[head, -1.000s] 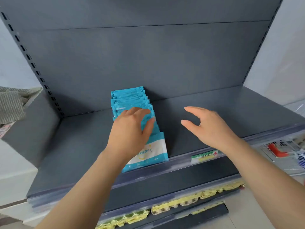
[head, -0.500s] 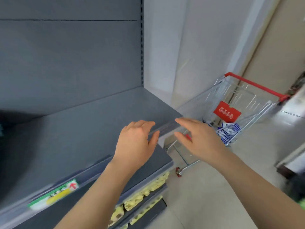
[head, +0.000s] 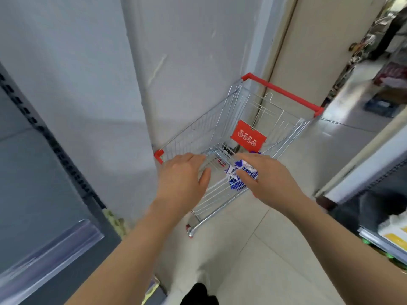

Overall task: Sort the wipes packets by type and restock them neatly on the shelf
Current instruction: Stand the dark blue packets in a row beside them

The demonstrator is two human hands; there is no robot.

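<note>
A small wire shopping cart (head: 222, 119) with a red handle stands on the floor against the white wall. Blue-and-white wipes packets (head: 240, 175) lie in its basket, partly hidden behind my right hand. My left hand (head: 182, 181) hovers over the cart's near rim, fingers relaxed, holding nothing. My right hand (head: 271, 181) reaches over the basket above the packets with fingers extended and empty. The grey shelf (head: 33, 194) is at the far left; the teal packets on it are out of view.
A white wall corner (head: 136, 84) rises between the shelf and the cart. A beige door (head: 319, 47) stands behind the cart. Another shelving unit (head: 378, 194) with goods lines the right edge. Pale tiled floor (head: 253, 249) lies below my arms.
My view swung right, from the teal packets on the shelf to the cart. Both hands left the shelf and moved out over the cart's basket.
</note>
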